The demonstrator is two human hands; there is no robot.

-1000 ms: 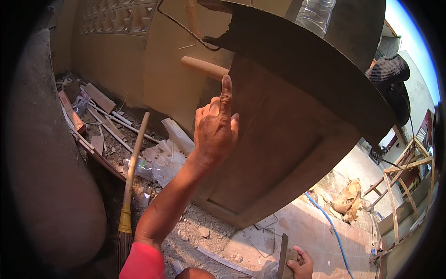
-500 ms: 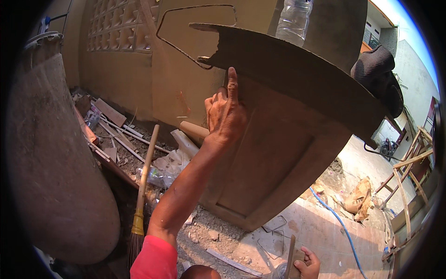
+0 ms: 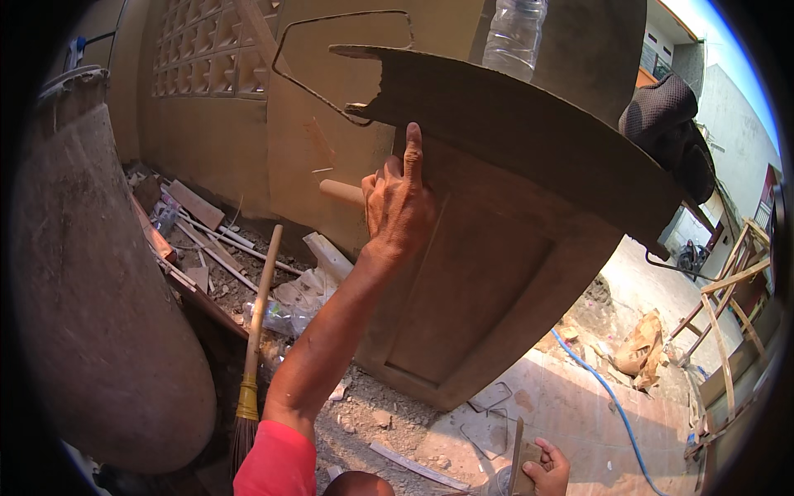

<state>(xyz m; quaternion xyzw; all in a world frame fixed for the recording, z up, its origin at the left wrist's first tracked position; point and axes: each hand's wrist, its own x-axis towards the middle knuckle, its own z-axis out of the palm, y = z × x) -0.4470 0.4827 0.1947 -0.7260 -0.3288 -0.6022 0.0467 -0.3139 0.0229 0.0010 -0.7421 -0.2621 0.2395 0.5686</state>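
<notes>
My left hand [image 3: 399, 198] is raised against the upper part of a grey cement pillar with a recessed panel [image 3: 471, 273], under its jutting slab [image 3: 496, 124]. The index finger points up along the surface; the other fingers are curled. From under them a round, light-brown handle [image 3: 341, 193] sticks out to the left; the rest of that tool is hidden behind the hand. Low down, my right hand [image 3: 549, 471] grips a flat brown board [image 3: 523, 463], seen nearly edge-on and cut off by the lower edge.
On the slab stand a clear plastic bottle [image 3: 514, 37] and a dark mesh item [image 3: 662, 112]. A bent metal rod [image 3: 285, 70] juts out at left. A broom [image 3: 263, 314], a big grey cylinder [image 3: 107, 289], rubble [image 3: 372, 413] and a blue hose [image 3: 608, 393] lie around.
The handle's free end has swung upward at my left hand, which stays almost in place. My right hand and the board hardly move. The view has shifted slightly.
</notes>
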